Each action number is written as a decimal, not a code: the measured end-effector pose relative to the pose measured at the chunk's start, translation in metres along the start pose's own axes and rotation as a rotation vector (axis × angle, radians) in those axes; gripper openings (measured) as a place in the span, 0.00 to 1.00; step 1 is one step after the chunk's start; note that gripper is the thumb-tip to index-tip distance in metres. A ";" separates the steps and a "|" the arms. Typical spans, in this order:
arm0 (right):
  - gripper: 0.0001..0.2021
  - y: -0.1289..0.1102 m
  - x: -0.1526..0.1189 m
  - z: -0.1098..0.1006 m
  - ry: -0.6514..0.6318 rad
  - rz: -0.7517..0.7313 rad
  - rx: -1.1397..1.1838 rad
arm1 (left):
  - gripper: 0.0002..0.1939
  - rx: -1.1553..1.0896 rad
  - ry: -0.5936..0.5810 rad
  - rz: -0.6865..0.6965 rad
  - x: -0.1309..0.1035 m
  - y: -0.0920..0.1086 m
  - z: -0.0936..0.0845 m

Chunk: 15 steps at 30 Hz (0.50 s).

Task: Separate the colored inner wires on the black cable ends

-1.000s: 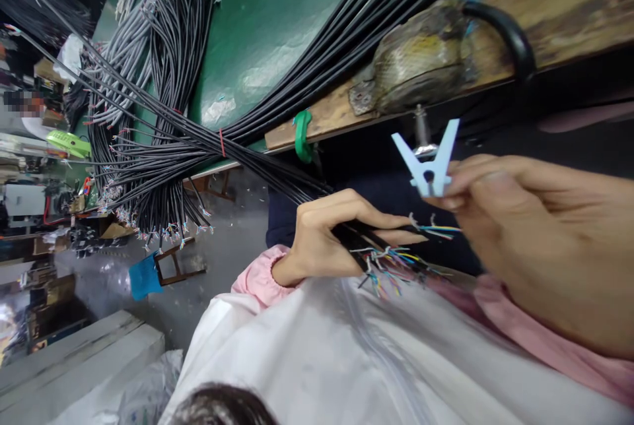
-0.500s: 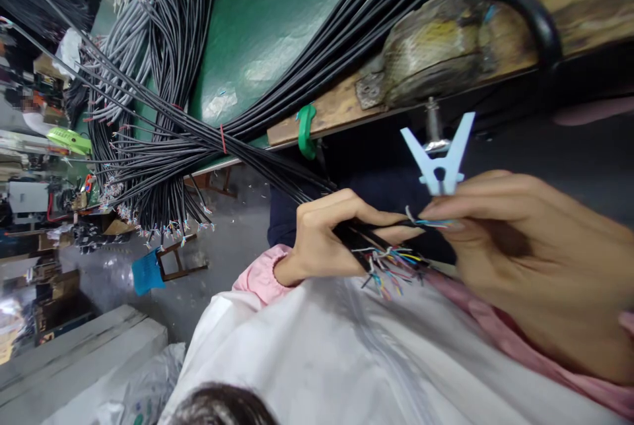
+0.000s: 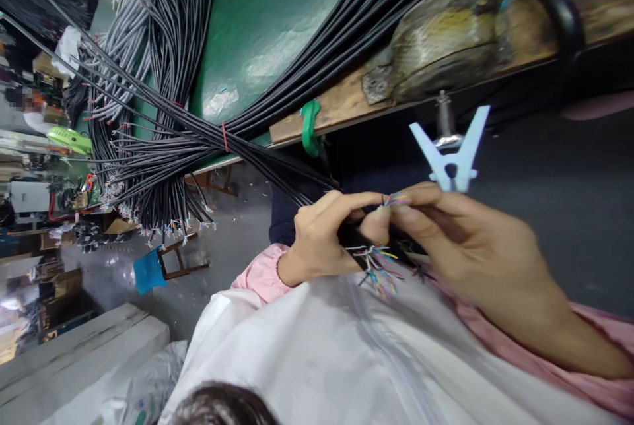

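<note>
My left hand (image 3: 324, 233) is wrapped round a bundle of black cables (image 3: 277, 171), whose stripped ends with coloured wires (image 3: 379, 266) stick out below its fingers. Beside its thumb, my right hand (image 3: 460, 233) pinches the small coloured wires (image 3: 395, 200) of one cable end. Just above the right fingers, a light blue clip (image 3: 452, 158) stands with its two arms spread upward. A red tie (image 3: 224, 136) circles the bundle near the bench edge.
The green bench (image 3: 257, 22) carries more black cables (image 3: 173, 49) and grey cables (image 3: 131, 35). A green clamp (image 3: 310, 128) and a taped tool (image 3: 446, 35) sit at its wooden edge (image 3: 341, 103). A blue stool (image 3: 148, 271) stands on the floor. Part of a person shows far left.
My right hand has moved left, against my left thumb, and now pinches multicoloured wires where blue and white wires showed before. The clip appears slightly farther right.
</note>
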State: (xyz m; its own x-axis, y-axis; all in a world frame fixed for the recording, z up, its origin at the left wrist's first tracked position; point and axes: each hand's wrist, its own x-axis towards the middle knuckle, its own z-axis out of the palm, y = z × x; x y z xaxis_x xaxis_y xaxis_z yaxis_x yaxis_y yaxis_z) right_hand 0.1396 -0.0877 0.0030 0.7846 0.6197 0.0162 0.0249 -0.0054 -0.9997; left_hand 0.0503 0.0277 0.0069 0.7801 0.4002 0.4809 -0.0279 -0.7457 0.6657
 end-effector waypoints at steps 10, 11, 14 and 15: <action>0.16 -0.012 0.007 -0.008 0.071 -0.175 -0.073 | 0.17 0.009 -0.135 0.017 -0.006 -0.003 -0.009; 0.15 -0.012 0.007 -0.008 0.077 -0.180 -0.072 | 0.17 0.002 -0.144 0.027 -0.005 -0.003 -0.009; 0.08 -0.009 0.005 -0.008 0.094 -0.201 -0.084 | 0.16 -0.030 -0.138 0.058 -0.001 -0.002 -0.010; 0.06 -0.009 0.004 -0.007 0.105 -0.208 -0.086 | 0.15 -0.037 -0.132 0.064 0.001 -0.001 -0.010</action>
State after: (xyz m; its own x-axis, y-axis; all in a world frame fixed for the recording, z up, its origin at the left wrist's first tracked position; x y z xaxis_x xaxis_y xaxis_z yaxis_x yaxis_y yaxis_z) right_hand 0.1470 -0.0911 0.0118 0.8171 0.5297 0.2275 0.2416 0.0437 -0.9694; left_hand 0.0445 0.0345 0.0123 0.8513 0.2768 0.4457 -0.1017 -0.7463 0.6577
